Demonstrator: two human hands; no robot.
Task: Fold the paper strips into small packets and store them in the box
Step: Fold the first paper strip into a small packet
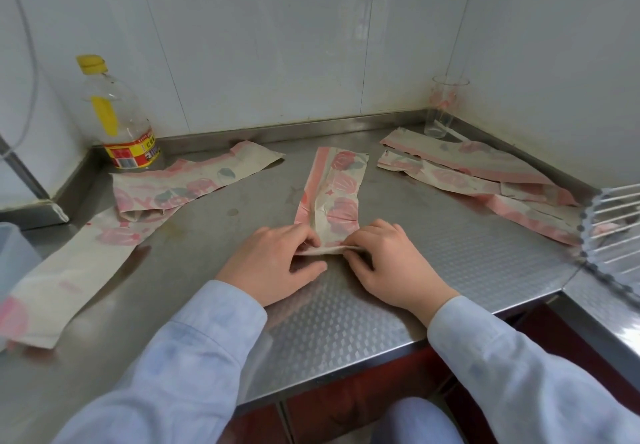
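Our left hand (pixel 273 263) and right hand (pixel 391 267) pinch the paper strip (pixel 332 197) at its near end, fingers curled on it. It points to the back edge of the counter (pixel 346 322).

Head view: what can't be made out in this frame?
Fold at the near end of the middle strip: covered by the left hand and right hand pinching it; fold count unclear.
Translucent container: cut off by the left edge; contents unseen.
Bottle label: print too small.
White rack: cut off by the right edge.
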